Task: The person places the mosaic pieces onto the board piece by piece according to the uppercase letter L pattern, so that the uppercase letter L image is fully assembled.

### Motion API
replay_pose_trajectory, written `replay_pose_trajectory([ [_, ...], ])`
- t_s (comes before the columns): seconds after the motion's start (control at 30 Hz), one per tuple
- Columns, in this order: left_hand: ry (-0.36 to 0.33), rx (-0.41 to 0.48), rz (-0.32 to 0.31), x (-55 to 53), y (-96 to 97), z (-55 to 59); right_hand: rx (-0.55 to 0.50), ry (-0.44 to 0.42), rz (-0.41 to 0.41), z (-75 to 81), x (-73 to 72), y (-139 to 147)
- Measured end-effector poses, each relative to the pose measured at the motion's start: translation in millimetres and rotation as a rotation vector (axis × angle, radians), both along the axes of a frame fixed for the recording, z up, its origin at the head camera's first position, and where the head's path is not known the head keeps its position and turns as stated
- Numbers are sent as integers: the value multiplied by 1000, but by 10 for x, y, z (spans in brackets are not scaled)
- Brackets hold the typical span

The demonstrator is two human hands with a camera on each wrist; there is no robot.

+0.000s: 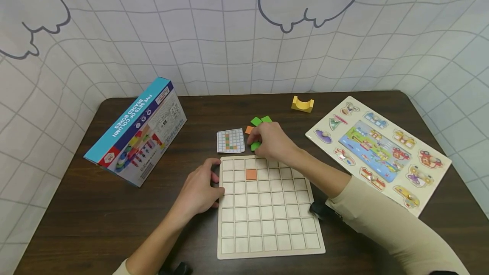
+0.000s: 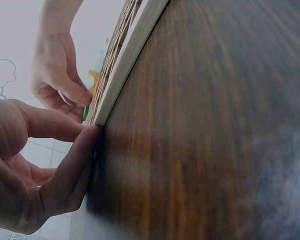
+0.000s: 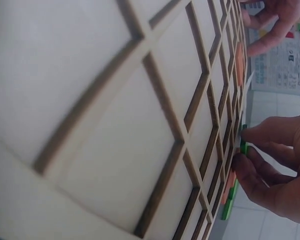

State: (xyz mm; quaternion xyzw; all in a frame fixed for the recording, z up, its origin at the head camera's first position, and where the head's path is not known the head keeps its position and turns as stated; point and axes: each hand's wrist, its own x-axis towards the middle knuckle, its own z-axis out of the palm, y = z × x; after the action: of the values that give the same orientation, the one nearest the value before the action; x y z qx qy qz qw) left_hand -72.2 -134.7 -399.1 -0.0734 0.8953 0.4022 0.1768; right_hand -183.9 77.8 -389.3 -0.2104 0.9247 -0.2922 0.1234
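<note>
My right hand [image 1: 271,139] reaches past the far edge of the wooden grid board [image 1: 267,215] and pinches a green square tile [image 3: 244,142] between thumb and fingers. In the right wrist view the tile stands on edge. My left hand [image 1: 198,188] touches the board's left edge near the far corner, thumb and fingertips right at the rim [image 2: 115,82]. One orange tile [image 1: 251,174] lies in a cell near the far left of the board. Several loose green tiles [image 1: 256,121] and an orange tile [image 1: 249,130] lie beyond my right hand, partly hidden by it.
A small pattern card [image 1: 231,141] with coloured squares lies beyond the board. On the left stands a blue and white toy box [image 1: 141,135]. To the right is a picture puzzle board [image 1: 378,156]; a yellow arched block [image 1: 302,104] sits near the table's far edge.
</note>
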Motion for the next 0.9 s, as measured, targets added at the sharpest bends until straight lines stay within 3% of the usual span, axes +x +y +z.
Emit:
replay_pose_trajectory([
  [0.9, 28, 39, -14, 14, -20, 16, -27, -11, 20, 90, 210, 107],
])
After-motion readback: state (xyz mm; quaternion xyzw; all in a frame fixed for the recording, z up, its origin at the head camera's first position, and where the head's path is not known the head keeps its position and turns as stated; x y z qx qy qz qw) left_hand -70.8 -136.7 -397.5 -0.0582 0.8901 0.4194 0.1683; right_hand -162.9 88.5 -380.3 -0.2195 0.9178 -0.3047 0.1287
